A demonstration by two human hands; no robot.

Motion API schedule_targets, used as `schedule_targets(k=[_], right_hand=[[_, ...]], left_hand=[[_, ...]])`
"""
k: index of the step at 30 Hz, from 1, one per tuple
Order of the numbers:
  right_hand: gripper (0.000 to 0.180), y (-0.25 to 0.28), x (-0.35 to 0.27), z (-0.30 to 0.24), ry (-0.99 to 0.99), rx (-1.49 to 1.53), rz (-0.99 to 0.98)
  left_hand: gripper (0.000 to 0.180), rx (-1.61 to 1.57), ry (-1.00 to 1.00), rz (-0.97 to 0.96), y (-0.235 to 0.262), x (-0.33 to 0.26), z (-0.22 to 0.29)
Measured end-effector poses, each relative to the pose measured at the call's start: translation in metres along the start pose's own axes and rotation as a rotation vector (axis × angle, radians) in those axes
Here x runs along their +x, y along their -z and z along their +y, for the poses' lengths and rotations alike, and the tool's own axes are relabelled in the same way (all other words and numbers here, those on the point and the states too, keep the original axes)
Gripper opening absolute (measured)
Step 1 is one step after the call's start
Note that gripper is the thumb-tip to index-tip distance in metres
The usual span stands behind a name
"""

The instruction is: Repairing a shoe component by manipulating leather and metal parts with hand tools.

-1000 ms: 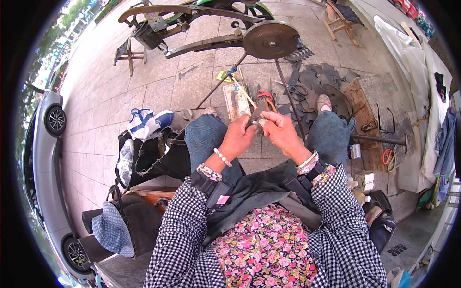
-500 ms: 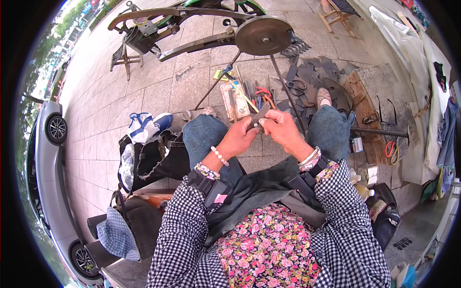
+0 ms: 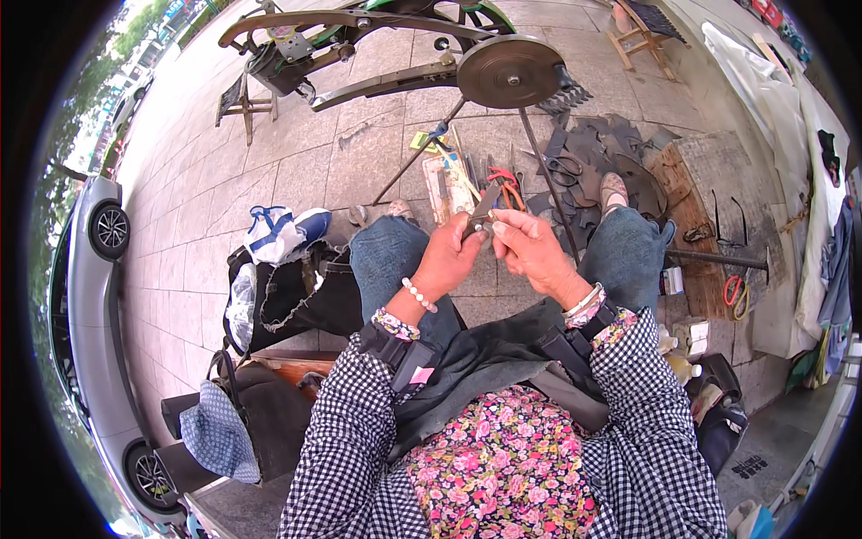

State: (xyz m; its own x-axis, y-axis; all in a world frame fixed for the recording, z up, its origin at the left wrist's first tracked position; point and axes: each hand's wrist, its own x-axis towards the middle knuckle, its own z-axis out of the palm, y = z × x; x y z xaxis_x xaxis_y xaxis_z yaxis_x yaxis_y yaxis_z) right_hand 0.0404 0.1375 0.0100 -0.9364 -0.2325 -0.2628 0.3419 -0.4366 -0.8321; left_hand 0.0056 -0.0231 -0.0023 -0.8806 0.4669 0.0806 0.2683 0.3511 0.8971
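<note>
I sit with both hands raised over my knees. My left hand [image 3: 451, 259] pinches a small flat dark strip, like a piece of leather or rubber [image 3: 482, 208], that points up and away. My right hand [image 3: 530, 248] is closed around the same piece from the right side, fingers meeting those of the left. Both wrists wear bead bracelets and checked sleeves. What lies between the fingertips is hidden.
A hand-cranked machine with a round metal wheel [image 3: 508, 70] stands ahead on the paved ground. Tools, red-handled pliers [image 3: 509, 184] and dark scraps [image 3: 603, 153] lie by my feet. Bags [image 3: 278, 235] sit at my left, a wooden stump [image 3: 702, 193] at right, a grey car [image 3: 85, 296] far left.
Both hands stay together on the small dark piece, shifting only slightly; the piece now sticks up a little more between the fingers. The view has tilted a bit.
</note>
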Motion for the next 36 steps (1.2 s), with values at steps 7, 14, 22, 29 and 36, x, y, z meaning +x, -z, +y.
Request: schedule_targets(k=[7,14,22,29,36], right_hand=[[0.018,-0.007,-0.003,-0.008,0.062,-0.223,0.152],[0.009,0.005,0.002,-0.009,-0.064,-0.234,0.132],[0.016,0.002,0.0,-0.006,-0.021,-0.104,0.068],[0.019,-0.001,-0.001,-0.007,0.001,-0.152,0.095],[0.011,-0.002,-0.004,-0.007,0.032,-0.207,0.159]], left_hand=[[0.014,0.061,0.054,-0.093,0.0,0.003,0.005],[0.011,0.013,-0.005,-0.181,0.001,0.003,0.013],[0.01,-0.23,0.111,-0.066,0.002,0.0,0.012],[0.016,0.041,-0.02,-0.002,-0.002,0.001,0.003],[0.018,0.108,0.004,-0.091,-0.002,0.003,0.0]])
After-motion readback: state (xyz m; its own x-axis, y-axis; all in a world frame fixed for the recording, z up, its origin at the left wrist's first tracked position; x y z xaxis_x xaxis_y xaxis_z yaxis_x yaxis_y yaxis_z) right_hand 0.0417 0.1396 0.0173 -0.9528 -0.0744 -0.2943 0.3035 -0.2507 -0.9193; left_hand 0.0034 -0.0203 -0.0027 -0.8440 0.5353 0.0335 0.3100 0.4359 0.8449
